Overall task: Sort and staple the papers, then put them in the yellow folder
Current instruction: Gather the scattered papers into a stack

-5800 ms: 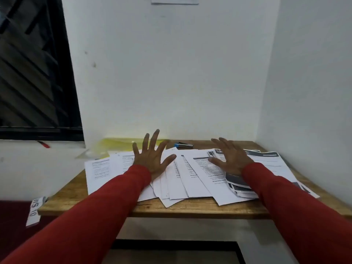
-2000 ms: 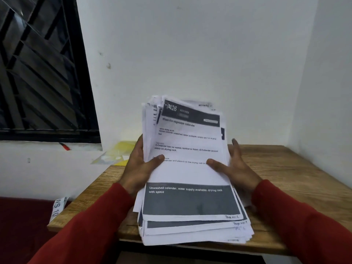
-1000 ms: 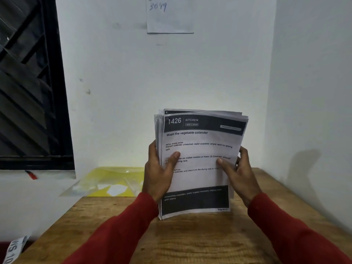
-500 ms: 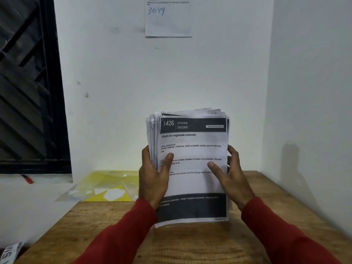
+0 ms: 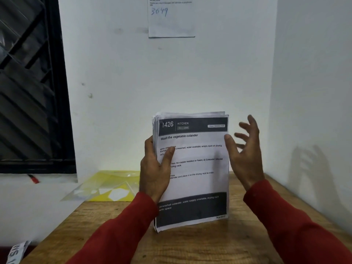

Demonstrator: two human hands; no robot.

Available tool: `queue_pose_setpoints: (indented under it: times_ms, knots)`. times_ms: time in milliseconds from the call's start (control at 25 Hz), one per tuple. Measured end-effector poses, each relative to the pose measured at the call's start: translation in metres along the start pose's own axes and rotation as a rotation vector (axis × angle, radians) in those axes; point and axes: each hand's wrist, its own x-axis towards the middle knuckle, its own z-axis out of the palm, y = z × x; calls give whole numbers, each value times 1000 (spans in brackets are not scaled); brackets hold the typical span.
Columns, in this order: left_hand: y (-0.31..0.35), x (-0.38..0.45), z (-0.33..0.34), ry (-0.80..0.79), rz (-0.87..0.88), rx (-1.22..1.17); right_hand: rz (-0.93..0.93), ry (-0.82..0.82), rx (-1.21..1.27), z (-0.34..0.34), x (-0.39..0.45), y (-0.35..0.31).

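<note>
Head view, left hand (image 5: 155,174): we grip the stack of papers (image 5: 192,168) upright, its lower edge on the worktop (image 5: 200,246).
Right hand (image 5: 245,149): at the stack's 3 o'clock, fingers spread, holding nothing.
Yellow folder (image 5: 112,185): flat at the stack's 9 o'clock.

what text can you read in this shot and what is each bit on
"426", "KITCHEN", "Wash the vegetable colander": header of the top sheet of the paper stack, gripped by the left hand.
"Unwashed colander, water supply available, drying rack with space": its dark bottom band.
Body lines there: partly legible, partly thumb-covered.
"3049", handwritten: wall notice; its print is too small.
"WS 1": strip at bottom left, cut off.
</note>
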Motion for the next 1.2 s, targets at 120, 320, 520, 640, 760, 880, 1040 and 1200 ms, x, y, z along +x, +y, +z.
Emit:
queue_pose_setpoints:
  times_ms: [120, 320, 520, 640, 760, 880, 1040, 1200]
  knots:
    - [0, -1, 0, -11, 0, -5, -446, -47, -286, 10, 15, -26]
    - [8, -5, -4, -35, 43, -11, -695, -499, -584, 47, 39, -80]
    - [15, 1, -8, -69, 58, -28, -741, -590, -657, 54, 38, -88]
    - [17, 5, -8, -63, 48, -43, -790, -299, -620, 34, 41, -78]
    - [17, 2, -5, -36, 51, -22, -651, -235, -787, 1, 48, -63]
    - [12, 1, -2, -22, 31, -32, -681, -94, -723, -22, 47, -43]
    - [10, -2, 2, 27, -78, -97, -81, 103, -12, -21, 20, -10]
    - [9, -2, 4, -9, -140, -158, 273, -329, 339, -7, -15, 3]
